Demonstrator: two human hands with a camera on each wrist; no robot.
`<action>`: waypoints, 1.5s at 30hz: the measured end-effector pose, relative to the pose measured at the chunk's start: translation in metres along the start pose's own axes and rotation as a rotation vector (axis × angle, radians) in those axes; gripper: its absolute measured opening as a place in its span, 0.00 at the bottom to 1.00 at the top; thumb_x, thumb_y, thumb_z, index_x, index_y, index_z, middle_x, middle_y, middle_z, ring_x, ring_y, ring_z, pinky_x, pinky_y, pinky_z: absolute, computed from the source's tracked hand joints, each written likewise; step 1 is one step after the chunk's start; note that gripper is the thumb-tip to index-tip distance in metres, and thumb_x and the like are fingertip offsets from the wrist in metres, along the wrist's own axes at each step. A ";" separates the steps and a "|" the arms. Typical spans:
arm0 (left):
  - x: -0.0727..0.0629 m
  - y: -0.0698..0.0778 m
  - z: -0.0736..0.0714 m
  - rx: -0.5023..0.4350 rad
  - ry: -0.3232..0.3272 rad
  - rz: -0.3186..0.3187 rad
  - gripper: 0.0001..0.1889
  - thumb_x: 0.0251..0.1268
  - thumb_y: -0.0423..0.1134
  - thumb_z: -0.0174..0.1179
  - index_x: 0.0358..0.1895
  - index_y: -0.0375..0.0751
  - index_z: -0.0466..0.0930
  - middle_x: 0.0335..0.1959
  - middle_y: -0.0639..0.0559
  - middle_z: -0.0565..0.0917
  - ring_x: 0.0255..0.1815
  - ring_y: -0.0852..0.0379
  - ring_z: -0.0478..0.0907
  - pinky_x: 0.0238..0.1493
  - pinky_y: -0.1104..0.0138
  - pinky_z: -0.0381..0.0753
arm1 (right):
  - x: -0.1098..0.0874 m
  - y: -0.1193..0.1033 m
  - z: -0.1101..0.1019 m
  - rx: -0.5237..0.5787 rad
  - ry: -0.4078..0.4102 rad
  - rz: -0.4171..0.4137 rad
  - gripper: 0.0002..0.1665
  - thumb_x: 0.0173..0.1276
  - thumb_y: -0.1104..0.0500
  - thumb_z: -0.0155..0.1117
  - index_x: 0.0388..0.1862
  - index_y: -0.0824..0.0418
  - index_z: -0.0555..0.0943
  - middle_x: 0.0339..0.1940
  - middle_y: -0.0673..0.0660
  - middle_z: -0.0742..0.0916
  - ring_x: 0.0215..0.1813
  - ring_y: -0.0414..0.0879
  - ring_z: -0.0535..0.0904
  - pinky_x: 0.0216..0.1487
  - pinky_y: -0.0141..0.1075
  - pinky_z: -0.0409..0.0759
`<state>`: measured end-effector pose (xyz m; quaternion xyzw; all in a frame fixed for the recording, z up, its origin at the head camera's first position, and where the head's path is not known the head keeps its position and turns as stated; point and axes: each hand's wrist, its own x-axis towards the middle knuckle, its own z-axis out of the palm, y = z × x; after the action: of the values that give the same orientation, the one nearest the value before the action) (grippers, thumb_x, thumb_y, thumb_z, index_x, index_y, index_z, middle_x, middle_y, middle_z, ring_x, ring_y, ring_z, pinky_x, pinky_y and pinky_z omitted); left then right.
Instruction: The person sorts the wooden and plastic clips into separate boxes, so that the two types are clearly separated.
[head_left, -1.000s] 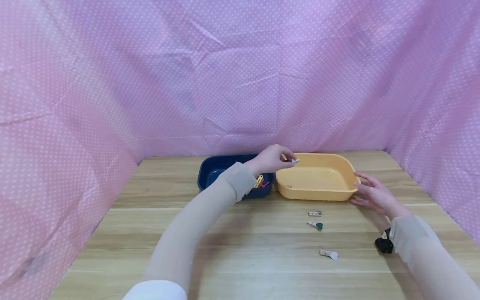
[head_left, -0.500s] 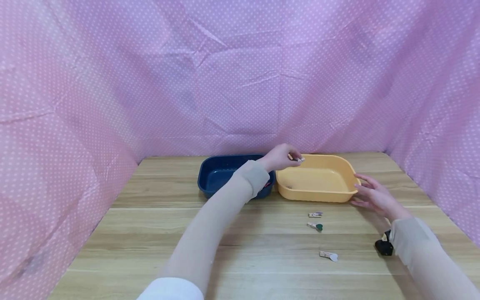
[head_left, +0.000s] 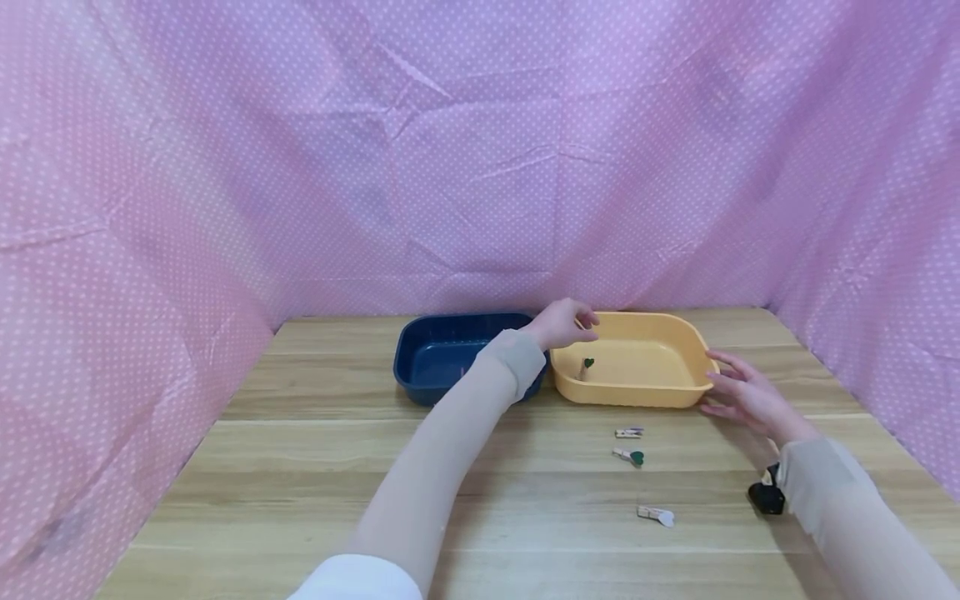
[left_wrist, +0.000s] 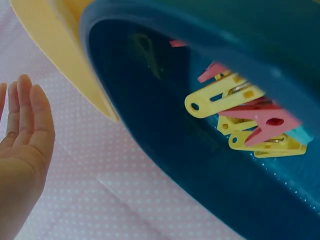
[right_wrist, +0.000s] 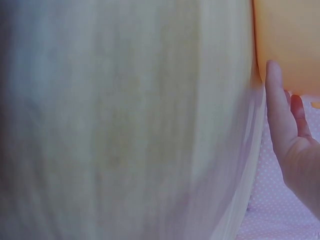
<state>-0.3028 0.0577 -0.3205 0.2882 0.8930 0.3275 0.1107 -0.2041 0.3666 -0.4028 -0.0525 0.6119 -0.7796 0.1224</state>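
My left hand [head_left: 564, 323] hovers over the left end of the yellow basin [head_left: 637, 395], holding nothing; its fingers look straight in the left wrist view. Below it, inside that basin, is a small wooden clothespin [head_left: 583, 369] with a green heart. My right hand [head_left: 752, 398] touches the basin's right end with extended fingers [right_wrist: 275, 105] along the outer wall. On the table in front lie a pale clothespin [head_left: 628, 433], a green-heart clothespin [head_left: 628, 456] and a white-heart clothespin [head_left: 656, 516].
A dark blue basin [head_left: 420, 387] stands left of the yellow one, partly behind my left forearm. It holds several plastic clothespins, among them a yellow clothespin [left_wrist: 220, 97] and a pink clothespin [left_wrist: 272, 120]. A pink dotted cloth [head_left: 480, 208] hangs behind the wooden table [head_left: 300, 467].
My left hand has let go of the clothespin it was pinching. A green-heart clothespin now shows inside the yellow basin. My right hand stays at the basin's end.
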 end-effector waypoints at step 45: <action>-0.062 0.011 0.034 -0.168 -0.059 0.195 0.15 0.64 0.40 0.61 0.52 0.41 0.80 0.48 0.50 0.83 0.43 0.67 0.77 0.46 0.80 0.76 | 0.000 -0.001 0.001 -0.005 0.022 0.031 0.19 0.72 0.65 0.53 0.49 0.38 0.74 0.40 0.47 0.78 0.40 0.42 0.82 0.40 0.39 0.85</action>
<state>-0.2351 0.0457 -0.3387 0.3730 0.8265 0.4017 0.1283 -0.2036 0.3663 -0.4013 -0.0346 0.6159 -0.7767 0.1276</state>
